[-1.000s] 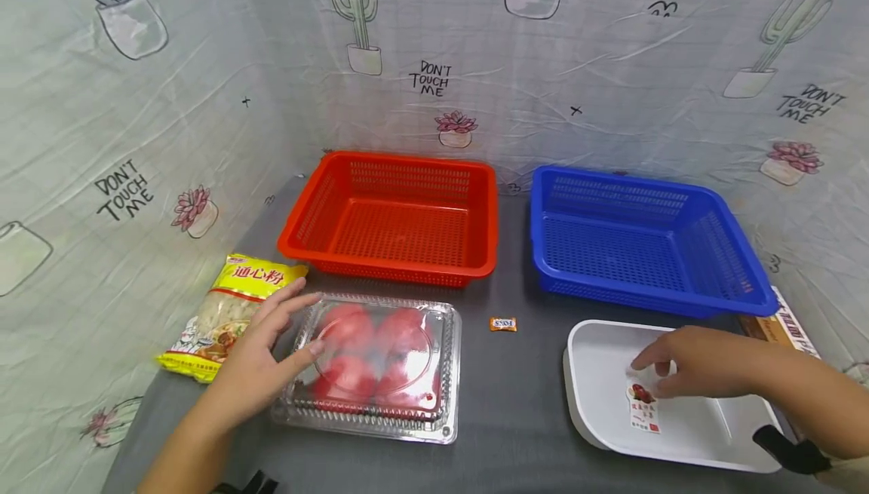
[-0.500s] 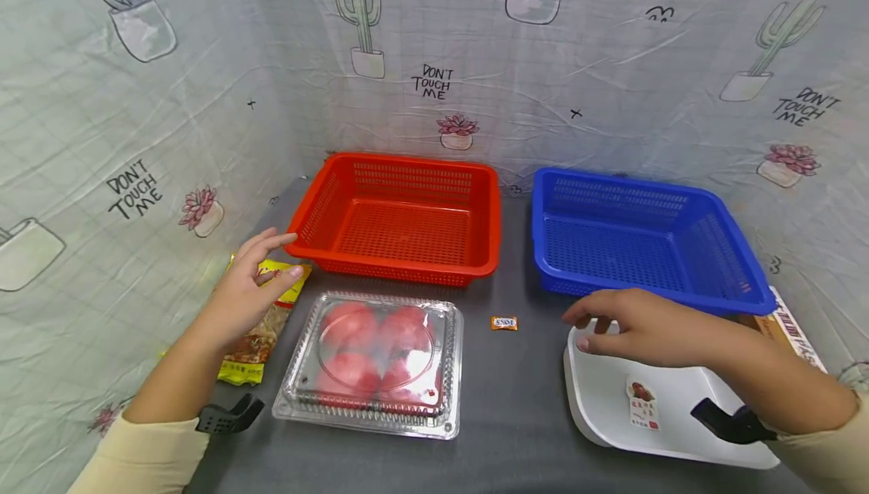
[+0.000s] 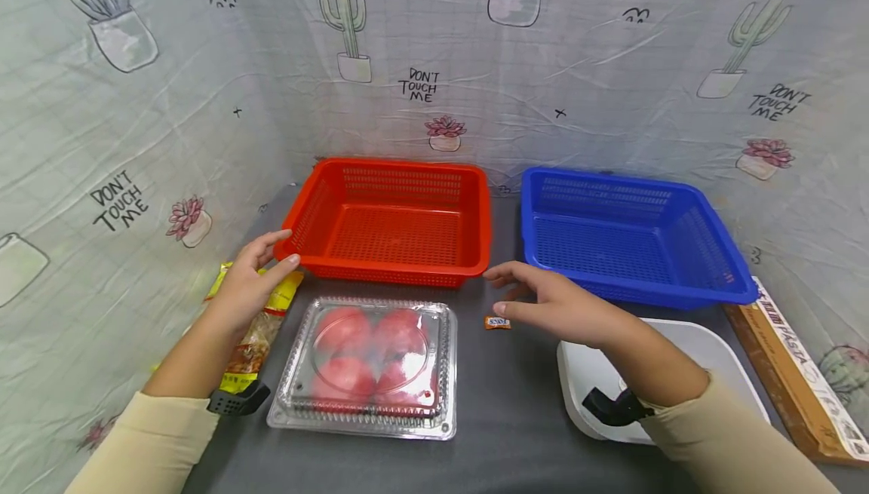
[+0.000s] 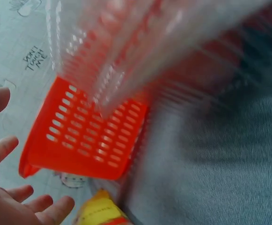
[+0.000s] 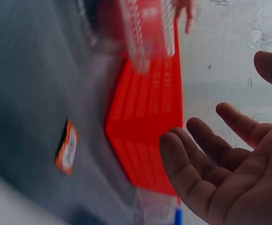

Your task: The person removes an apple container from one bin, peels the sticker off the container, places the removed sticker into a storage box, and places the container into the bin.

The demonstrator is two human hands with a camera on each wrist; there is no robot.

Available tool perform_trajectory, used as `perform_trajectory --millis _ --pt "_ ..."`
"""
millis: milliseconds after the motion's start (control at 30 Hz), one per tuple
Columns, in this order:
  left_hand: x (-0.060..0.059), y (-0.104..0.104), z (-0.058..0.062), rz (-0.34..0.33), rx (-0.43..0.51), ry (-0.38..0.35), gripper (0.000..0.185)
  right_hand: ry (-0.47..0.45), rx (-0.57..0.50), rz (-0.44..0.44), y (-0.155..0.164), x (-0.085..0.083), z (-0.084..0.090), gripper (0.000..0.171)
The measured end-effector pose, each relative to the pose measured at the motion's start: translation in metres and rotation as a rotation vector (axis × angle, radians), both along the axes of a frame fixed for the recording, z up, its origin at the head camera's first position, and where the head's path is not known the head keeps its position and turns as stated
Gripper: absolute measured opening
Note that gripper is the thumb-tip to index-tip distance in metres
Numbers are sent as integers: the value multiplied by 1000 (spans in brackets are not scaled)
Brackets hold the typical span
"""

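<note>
Right hand (image 3: 553, 305) moved off white tray (image 3: 706, 343), fingers apart over candy (image 3: 497, 322), left hand (image 3: 254, 283) open beside red basket (image 3: 394, 222).

Noticing a clear clamshell box (image 3: 366, 362) of red tomatoes, lid shut, sitting on a grey table (image 3: 509, 411). Finding a blue basket (image 3: 631, 296) beyond the clamshell to its right, a white tray (image 3: 706, 343) level with the clamshell on that same side, and a long pasta box (image 3: 790, 373) farther right still. Seeing cactus-print cloth (image 3: 611, 87) hanging behind the clamshell and to its left.
</note>
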State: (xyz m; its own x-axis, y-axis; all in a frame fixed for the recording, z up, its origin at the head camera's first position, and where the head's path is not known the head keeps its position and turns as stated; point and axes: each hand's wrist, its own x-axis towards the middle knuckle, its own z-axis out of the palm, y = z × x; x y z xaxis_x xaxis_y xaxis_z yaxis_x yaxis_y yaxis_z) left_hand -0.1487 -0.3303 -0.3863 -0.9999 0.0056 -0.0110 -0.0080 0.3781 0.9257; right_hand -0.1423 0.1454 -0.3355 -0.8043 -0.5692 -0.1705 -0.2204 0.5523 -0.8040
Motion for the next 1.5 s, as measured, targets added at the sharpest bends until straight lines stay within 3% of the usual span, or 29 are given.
perform_trajectory --millis 167,467,600,900,1133,1500 --pt "-6 -6 -10 -14 34 -46 70 -97 -128 -69 -23 6 -12 46" --pt "-14 -5 -23 16 155 -18 66 -208 -331 -251 -57 26 -46 58" --pt "-19 -3 -23 18 209 -2 64 -184 -358 -285 -68 33 -56 60" --pt "-17 -3 -25 21 188 -15 61 -130 -379 -377 -93 48 -89 63" --pt "-19 0 -26 16 166 -39 63 -118 -483 -265 -93 45 -108 63" --pt "-17 -1 -27 -8 125 -37 66 -58 -571 -40 -85 42 -115 81"
